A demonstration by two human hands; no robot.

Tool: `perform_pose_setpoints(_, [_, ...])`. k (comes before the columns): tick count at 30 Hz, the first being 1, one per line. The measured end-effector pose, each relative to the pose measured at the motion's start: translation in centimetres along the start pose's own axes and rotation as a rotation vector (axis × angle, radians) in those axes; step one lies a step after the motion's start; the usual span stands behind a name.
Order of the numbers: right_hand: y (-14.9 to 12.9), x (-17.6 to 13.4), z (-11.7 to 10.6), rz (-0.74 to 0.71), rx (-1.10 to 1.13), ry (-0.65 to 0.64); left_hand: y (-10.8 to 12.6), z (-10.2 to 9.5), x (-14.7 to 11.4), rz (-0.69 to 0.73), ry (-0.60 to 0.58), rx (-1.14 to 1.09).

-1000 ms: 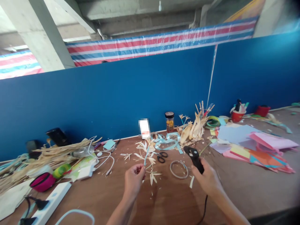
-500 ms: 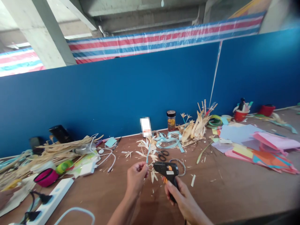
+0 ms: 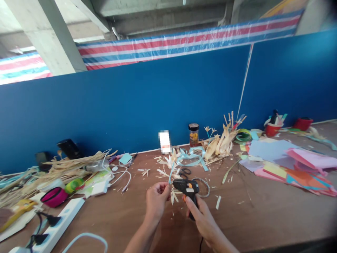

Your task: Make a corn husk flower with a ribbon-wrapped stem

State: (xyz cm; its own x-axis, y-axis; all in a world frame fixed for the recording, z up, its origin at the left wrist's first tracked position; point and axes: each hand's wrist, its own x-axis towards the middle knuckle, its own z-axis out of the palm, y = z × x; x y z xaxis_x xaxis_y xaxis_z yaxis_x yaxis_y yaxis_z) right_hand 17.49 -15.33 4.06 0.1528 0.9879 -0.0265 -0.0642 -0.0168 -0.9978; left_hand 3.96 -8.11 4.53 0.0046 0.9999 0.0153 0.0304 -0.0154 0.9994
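My left hand pinches the thin light-blue stem of a flower, which rises upright and carries pale husk-like petals at its top. In my right hand is a black hot glue gun with an orange trigger. Its nozzle points left and meets or nearly meets the stem just above my left fingertips; whether they touch I cannot tell. Behind the gun lie black-handled scissors, partly hidden. Cut pale petal pieces are scattered around the flower.
A light-blue ribbon curls before a lidded jar. Dried husks stand to its right, then coloured paper sheets. On the left are a white power strip, a magenta round item and dried stalks. A blue partition backs the table.
The glue gun's nozzle has come closer to the flower stem. Both hands appear slightly farther right, and the whole view has shifted a little.
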Motion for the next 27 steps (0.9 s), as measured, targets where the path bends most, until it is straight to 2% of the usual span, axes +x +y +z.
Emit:
perform_pose_setpoints(11, [1.2, 0.3, -0.2, -0.066, -0.047, -0.002, -0.1, 0.4, 0.0, -0.029, -0.004, -0.020])
perform_pose_setpoints(27, [1.3, 0.5, -0.3, -0.092, -0.075, -0.036, -0.3, 0.5, 0.1, -0.029, -0.016, 0.002])
